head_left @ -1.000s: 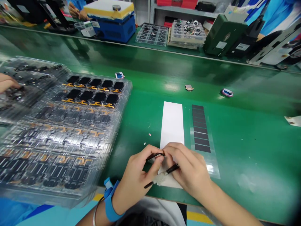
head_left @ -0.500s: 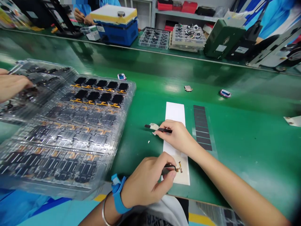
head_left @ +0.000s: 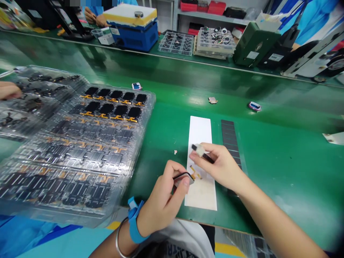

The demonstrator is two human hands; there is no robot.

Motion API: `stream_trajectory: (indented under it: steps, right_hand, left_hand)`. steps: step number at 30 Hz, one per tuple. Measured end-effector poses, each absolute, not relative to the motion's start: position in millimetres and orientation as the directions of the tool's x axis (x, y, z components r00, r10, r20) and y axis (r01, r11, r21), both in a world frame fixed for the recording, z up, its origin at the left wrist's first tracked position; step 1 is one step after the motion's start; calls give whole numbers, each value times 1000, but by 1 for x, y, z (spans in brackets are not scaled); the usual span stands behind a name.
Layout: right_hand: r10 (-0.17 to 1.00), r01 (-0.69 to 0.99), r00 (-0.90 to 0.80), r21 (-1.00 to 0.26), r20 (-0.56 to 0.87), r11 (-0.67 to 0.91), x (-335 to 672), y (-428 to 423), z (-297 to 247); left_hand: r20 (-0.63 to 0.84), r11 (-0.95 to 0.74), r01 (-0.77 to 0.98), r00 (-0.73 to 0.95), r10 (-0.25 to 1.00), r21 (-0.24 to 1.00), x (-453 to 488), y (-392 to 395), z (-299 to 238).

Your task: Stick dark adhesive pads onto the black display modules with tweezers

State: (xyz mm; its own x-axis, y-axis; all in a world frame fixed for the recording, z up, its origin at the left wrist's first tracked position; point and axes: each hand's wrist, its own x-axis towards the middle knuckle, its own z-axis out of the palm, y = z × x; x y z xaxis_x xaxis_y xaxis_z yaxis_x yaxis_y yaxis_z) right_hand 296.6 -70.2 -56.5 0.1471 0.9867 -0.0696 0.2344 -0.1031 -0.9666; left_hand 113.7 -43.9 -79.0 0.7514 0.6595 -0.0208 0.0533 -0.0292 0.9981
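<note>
**Fine work at a green electronics bench**

Seen from the worker's own head, the left hand (head_left: 162,200) is clenched on a slim, curved black tool (head_left: 183,175), its blurred tip just beside a small orange flex strip (head_left: 195,172); the strip lies on a long white paper sheet (head_left: 201,195), which rests on a glossy green tabletop (head_left: 282,179); the right hand (head_left: 219,166) pinches a thin black stick bound with a white pad (head_left: 200,150), held above the paper; a clear film strip of dark rectangular patches (head_left: 229,139) lies just right of the paper, passing beneath the right hand; a blue wrist strap (head_left: 133,218) circles the left wrist; to the left sit stacked clear plastic trays (head_left: 80,193) of black modules with orange tails (head_left: 107,109); a second person's hand (head_left: 9,90) rests over the trays at the left edge; farther off stand a blue machine with a yellow top (head_left: 131,30) and a green instrument case (head_left: 254,44).
</note>
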Motion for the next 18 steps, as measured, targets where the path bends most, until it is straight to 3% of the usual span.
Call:
stream_trajectory:
  steps: [2, 5, 18]
  right_hand:
    - [988, 62, 72, -988, -138, -142, 293, -78, -55]
    - [987, -48, 11, -986, -161, -160, 287, -86, -54]
    - [977, -52, 39, -977, -209, -207, 288, -90, -65]
  left_hand:
    - [-78, 102, 10, 723, 686, 995, 113, -45, -81]
    - [-131, 190, -9, 694, 708, 982, 113, -46, -83]
    - [-98, 96, 41, 695, 712, 994, 117, -44, -82]
